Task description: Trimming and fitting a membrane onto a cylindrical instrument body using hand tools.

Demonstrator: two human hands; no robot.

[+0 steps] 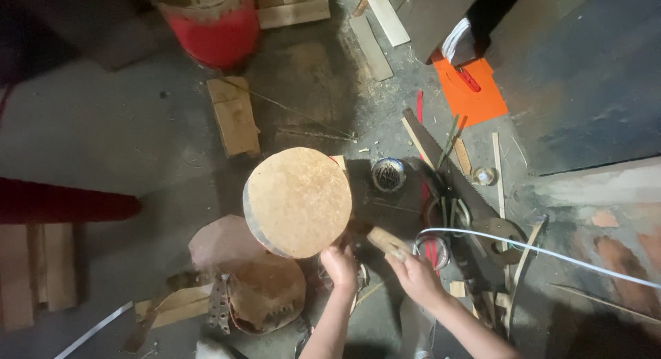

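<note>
A round drum (297,200) with a tan skin top stands on the floor in the middle. My left hand (340,265) is closed against the drum's lower right rim; whether it holds anything small there is hidden. My right hand (414,276) grips a short wooden block (387,242) tilted toward the drum's rim, just right of my left hand. A second, worn drum body (265,293) with a metal strip lies below the first.
A hand saw (454,187) lies to the right beside a small round tin (388,173), a white strap (551,252) and wood slats. An orange plastic piece (471,90) and a red barrel (215,28) sit farther off. A plank (234,116) lies above the drum.
</note>
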